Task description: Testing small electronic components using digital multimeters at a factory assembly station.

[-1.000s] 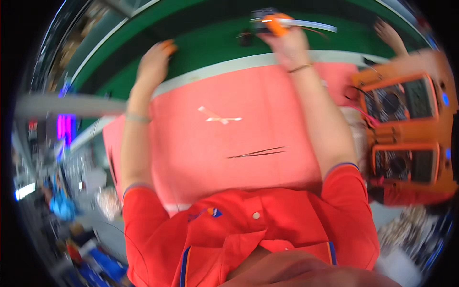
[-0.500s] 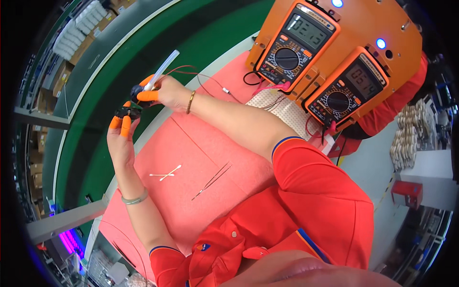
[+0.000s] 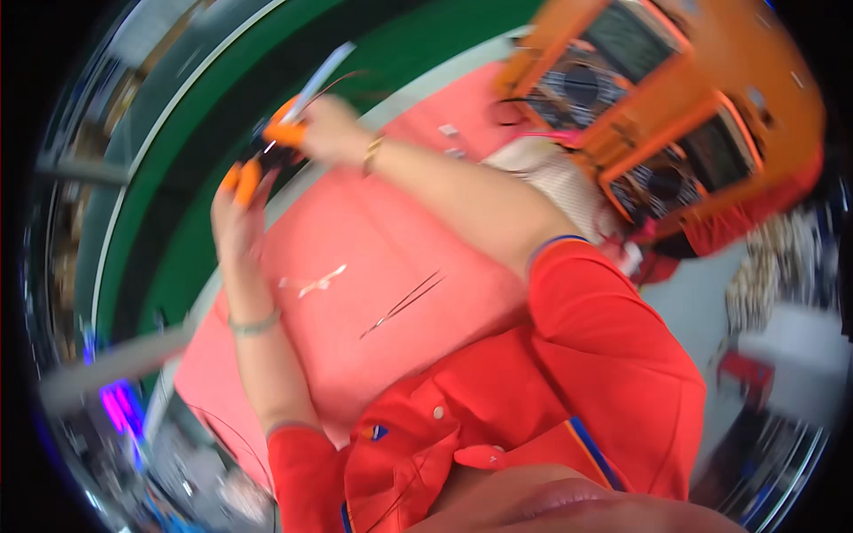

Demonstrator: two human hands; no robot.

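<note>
Both hands are near the far left edge of the pink-covered table [image 3: 400,213], with orange finger cots on some fingers. My left hand [image 3: 238,213] is closed at the fingertips on a small black part [image 3: 277,155]; blur hides its kind. Close by on its right, my right hand [image 3: 327,131] grips a pale translucent tube [image 3: 322,82], which points up and away. A thin reddish wire [image 3: 339,82] trails from that hand. Dark material also shows at the right fingertips; whether it belongs to the black part I cannot tell.
Tweezers [image 3: 400,306] and cotton swabs [image 3: 318,284] lie on the pink cover. Right of my right arm stand an orange stand [image 3: 613,147] with two multimeters and a pale perforated pad [image 3: 551,173]. A green belt [image 3: 209,98] runs beyond the table; a grey bar [image 3: 115,364] is at left.
The whole view has shifted and blurred; the multimeters now sit farther right and higher. My hands have come closer together, the black part now between them. Both hands keep their hold.
</note>
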